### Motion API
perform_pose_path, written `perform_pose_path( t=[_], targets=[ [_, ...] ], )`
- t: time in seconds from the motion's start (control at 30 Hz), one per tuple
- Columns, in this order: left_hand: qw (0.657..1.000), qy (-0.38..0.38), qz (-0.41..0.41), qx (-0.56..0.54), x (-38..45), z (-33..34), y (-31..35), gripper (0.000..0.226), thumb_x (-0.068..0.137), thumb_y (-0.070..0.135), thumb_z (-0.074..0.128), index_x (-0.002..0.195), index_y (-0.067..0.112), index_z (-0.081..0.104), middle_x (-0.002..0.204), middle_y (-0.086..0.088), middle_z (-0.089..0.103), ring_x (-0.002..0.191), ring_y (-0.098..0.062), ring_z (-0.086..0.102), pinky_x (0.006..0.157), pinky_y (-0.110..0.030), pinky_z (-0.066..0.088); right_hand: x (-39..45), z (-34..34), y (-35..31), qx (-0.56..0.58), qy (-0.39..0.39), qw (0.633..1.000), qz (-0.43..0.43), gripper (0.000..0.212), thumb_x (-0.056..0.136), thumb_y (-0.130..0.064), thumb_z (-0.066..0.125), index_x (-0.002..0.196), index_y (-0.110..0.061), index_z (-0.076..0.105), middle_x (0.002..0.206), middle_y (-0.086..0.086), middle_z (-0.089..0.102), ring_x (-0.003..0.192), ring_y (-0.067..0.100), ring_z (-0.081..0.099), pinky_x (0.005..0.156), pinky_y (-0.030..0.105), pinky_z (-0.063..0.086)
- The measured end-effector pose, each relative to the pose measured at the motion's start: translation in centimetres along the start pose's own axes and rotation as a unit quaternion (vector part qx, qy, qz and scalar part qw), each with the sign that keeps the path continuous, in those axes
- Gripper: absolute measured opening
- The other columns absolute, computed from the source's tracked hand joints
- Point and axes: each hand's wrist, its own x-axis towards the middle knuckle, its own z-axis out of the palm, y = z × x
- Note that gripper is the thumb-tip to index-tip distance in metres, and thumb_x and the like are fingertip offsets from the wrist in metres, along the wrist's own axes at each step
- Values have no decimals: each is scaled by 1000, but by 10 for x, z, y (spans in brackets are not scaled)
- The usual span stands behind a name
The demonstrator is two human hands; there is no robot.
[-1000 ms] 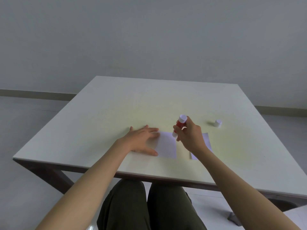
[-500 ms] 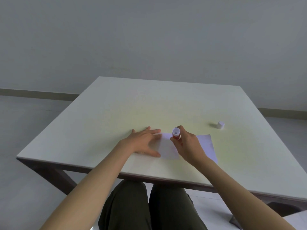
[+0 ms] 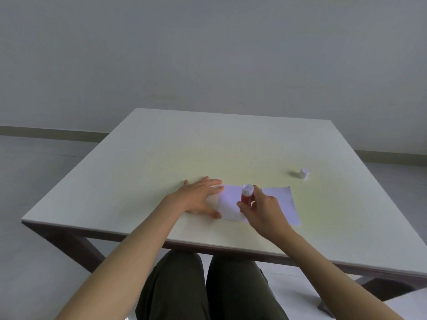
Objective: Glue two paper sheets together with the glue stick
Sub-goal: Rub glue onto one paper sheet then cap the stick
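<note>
Red glue stick [image 3: 246, 197] with a white end stands nearly upright on the left white paper sheet [image 3: 230, 204], pinched in the right hand [image 3: 262, 210]. Left hand [image 3: 200, 197] lies flat, fingers spread, on that sheet's left edge. Right of it lies a second white sheet [image 3: 285, 204]; a small white cap [image 3: 304, 173] sits farther right on the bare pale table [image 3: 184, 153].

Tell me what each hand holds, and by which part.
The right hand holds the glue stick around its red barrel, upright on the paper sheet. The left hand holds nothing; it lies flat, pinning that sheet.
</note>
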Motion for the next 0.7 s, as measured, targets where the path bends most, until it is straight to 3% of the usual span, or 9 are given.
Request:
perform_pose_path(
  t=[0.07, 0.1, 0.2, 0.27, 0.3, 0.4, 0.5, 0.6, 0.7],
  targets=[
    [1000, 8, 9, 2, 1, 0, 0, 87, 72, 62, 62, 146, 35, 23, 157, 19, 8, 147, -10, -2, 115, -58, 6, 2, -10, -1, 146, 13, 985, 91, 17, 87, -21, 57, 78, -7, 52, 60, 5, 66, 43, 16, 52, 49, 28, 42],
    [1000, 16, 20, 9, 2, -1, 1, 86, 72, 62, 62, 144, 33, 27, 156, 16, 13, 146, -10, 4, 115, -56, 10, 3, -16, 1, 244, 19, 960, 139, 19, 88, -19, 56, 76, -5, 54, 55, 6, 64, 38, 14, 47, 45, 27, 38],
    [998, 39, 44, 25, 4, -4, 2, 82, 71, 61, 63, 141, 26, 37, 147, 11, 28, 137, -11, 29, 117, -46, 16, 4, -37, 9, 483, -14, 835, 263, 24, 91, -22, 54, 68, -14, 53, 53, 4, 55, 45, 13, 37, 43, 22, 29],
    [998, 41, 40, 9, 4, -5, 2, 85, 70, 60, 65, 142, 24, 37, 145, 11, 30, 134, -10, 34, 118, -42, 8, 3, -46, 11, 579, -18, 754, 309, 24, 92, -24, 56, 68, -18, 54, 53, -1, 55, 56, 15, 37, 41, 17, 32],
    [998, 43, 38, 0, 4, -5, 2, 87, 70, 60, 66, 142, 24, 36, 146, 11, 31, 135, -10, 34, 118, -41, 6, 2, -49, 12, 603, -17, 731, 317, 24, 92, -24, 56, 69, -18, 54, 54, -1, 58, 58, 15, 41, 40, 15, 36],
    [998, 51, 26, -38, 0, -5, 3, 90, 71, 59, 68, 145, 29, 28, 151, 11, 30, 140, -10, 27, 119, -41, 2, -1, -52, 9, 642, -14, 696, 321, 26, 92, -24, 57, 68, -13, 55, 62, 6, 64, 55, 16, 52, 41, 17, 46],
    [987, 87, 21, -130, -9, -7, 9, 82, 74, 53, 70, 144, 35, 30, 153, 13, 29, 142, -7, 23, 120, -37, 6, -1, -49, 2, 674, 26, 657, 336, 22, 90, -20, 60, 70, -12, 56, 54, 4, 59, 43, 14, 52, 42, 18, 49],
    [936, 178, 86, -292, -18, -8, 34, 66, 75, 38, 74, 134, 36, 46, 138, 19, 47, 129, 4, 40, 113, -22, 25, 1, -43, -5, 701, 38, 624, 344, 23, 91, -20, 59, 70, -10, 56, 50, 2, 59, 40, 13, 57, 42, 18, 50],
    [876, 241, 142, -393, -20, 1, 72, 49, 76, 29, 75, 122, 32, 60, 123, 20, 61, 118, 7, 50, 102, -9, 32, 3, -35, -15, 697, 12, 624, 351, 24, 92, -25, 57, 73, -11, 59, 47, -1, 57, 36, 10, 55, 43, 17, 48]
  ],
)
